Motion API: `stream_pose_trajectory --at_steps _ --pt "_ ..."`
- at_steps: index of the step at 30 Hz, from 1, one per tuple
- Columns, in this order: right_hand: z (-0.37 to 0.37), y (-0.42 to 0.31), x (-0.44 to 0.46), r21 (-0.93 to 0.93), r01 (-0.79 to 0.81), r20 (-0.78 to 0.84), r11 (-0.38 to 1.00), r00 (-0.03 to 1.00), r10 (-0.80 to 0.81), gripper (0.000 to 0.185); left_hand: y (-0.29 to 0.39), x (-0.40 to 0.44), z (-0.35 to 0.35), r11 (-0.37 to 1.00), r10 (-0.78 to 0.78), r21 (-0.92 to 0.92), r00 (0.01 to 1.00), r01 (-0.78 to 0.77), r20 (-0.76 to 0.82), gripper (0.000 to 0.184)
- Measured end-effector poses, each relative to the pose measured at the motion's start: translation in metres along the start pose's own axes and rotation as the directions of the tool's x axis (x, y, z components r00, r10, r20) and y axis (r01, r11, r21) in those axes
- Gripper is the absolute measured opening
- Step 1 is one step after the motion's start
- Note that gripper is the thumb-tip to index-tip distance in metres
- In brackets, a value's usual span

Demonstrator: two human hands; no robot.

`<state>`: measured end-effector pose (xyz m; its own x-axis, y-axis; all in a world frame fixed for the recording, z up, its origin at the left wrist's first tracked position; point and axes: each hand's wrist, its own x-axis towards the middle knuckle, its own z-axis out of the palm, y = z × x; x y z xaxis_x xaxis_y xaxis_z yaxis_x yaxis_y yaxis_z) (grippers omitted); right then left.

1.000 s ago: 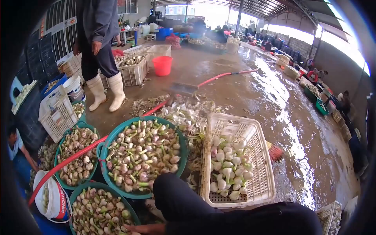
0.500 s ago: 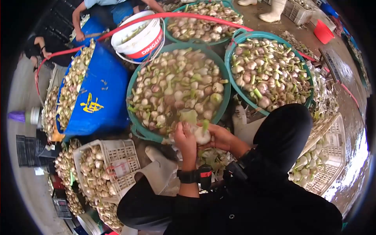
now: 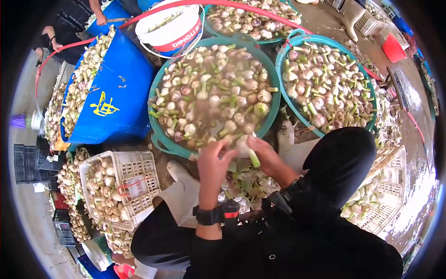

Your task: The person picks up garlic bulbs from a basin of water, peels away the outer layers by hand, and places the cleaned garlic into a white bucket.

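Observation:
A pale garlic bulb with a short green stem is held in my right hand, its fingers closed around the bulb's right side. My left hand is close by on the left, its fingers bent and slightly apart, with nothing visible between them. Whether its fingertips touch the bulb is hard to make out. Just beyond both hands stands a green tub of murky water with many garlic bulbs in it. Leafy peelings lie below my hands, between my boots.
Another green tub of garlic stands at right. At left are a tilted blue tub, a white bucket and a crate of bulbs. A red hose crosses the back. Another person's hand grips a handle at upper left.
My left hand has come away from the bulb toward the left, and the pale peel at its fingers is gone. The bulb's stem now tips down toward me. The view has shifted slightly.

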<state>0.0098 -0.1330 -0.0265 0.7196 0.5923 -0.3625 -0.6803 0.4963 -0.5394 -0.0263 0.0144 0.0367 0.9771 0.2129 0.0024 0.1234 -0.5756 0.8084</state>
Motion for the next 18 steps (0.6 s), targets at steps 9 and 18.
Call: stream_pose_trajectory --at_steps 9,18 --pt "0.000 -0.005 -0.004 -0.090 -0.079 0.043 0.993 0.996 0.083 0.040 -0.016 0.009 0.011 0.950 0.252 0.165 0.964 -0.264 0.091 0.008" --pt "-0.004 -0.018 -0.005 -0.117 -0.266 0.258 0.957 0.922 0.288 0.038 -0.023 0.013 0.007 0.900 0.296 0.340 0.955 -0.274 -0.013 0.005"
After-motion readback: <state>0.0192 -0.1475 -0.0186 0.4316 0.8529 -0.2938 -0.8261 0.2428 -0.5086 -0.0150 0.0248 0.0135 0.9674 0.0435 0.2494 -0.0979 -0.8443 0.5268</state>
